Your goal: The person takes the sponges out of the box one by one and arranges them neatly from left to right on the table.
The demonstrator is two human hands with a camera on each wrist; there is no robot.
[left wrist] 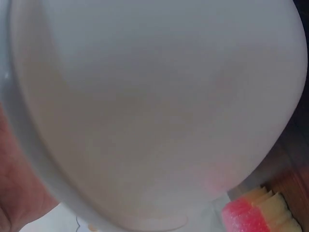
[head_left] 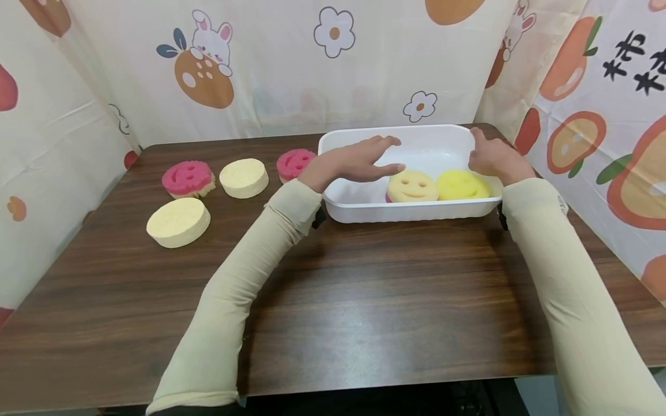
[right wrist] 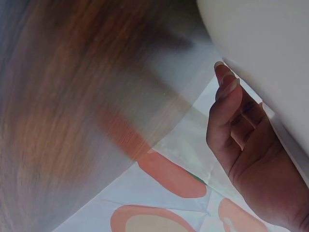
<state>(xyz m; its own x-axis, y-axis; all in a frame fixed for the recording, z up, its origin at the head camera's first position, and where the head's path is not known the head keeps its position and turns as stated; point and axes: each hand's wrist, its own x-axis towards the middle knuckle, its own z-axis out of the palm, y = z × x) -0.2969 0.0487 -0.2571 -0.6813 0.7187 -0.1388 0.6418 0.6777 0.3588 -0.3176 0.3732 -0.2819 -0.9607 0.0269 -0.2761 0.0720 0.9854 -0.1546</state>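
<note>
A white rectangular tray (head_left: 400, 214) stands toward the back of the table, with two round smiley sponges inside. One is a pale yellow smiley sponge (head_left: 413, 186) with a pink underside; beside it lies a bright yellow smiley sponge (head_left: 462, 185). My left hand (head_left: 359, 160) reaches over the tray's left rim, fingers extended above the inside and holding nothing. The right hand (head_left: 494, 155) grips the tray's right rim. In the right wrist view, several curled fingers (right wrist: 227, 104) lie against the outer wall. From the left wrist, the tray's outer side (left wrist: 159, 111) fills most of the view.
Left of the tray lie a pink smiley sponge (head_left: 187, 178), two pale yellow round sponges (head_left: 243, 178) and another pink smiley sponge (head_left: 294, 163), partly behind the left wrist. The brown wooden table (head_left: 374, 300) is bordered by printed curtains (head_left: 291, 86) at the back and sides.
</note>
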